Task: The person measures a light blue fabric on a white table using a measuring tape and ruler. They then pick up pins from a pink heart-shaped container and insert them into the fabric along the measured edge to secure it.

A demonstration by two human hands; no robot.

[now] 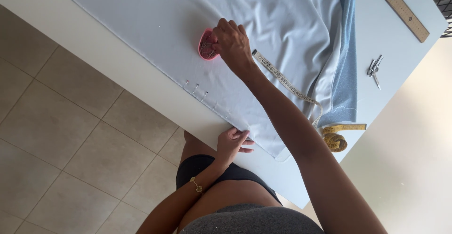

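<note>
Pinning the pale fabric [263,22]: several pins [200,90] in along its edge; your right hand [233,43] pinches inside the pink pin dish [206,46], left hand [231,142] presses flat the unpinned stretch.

Pin dish [206,47] on cloth [188,22]; tape measure [301,93] right of it; scissors [374,67], ruler [400,9] farther right.

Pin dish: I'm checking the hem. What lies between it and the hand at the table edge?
In the head view, pale fabric and a row of pins along its edge.
</note>
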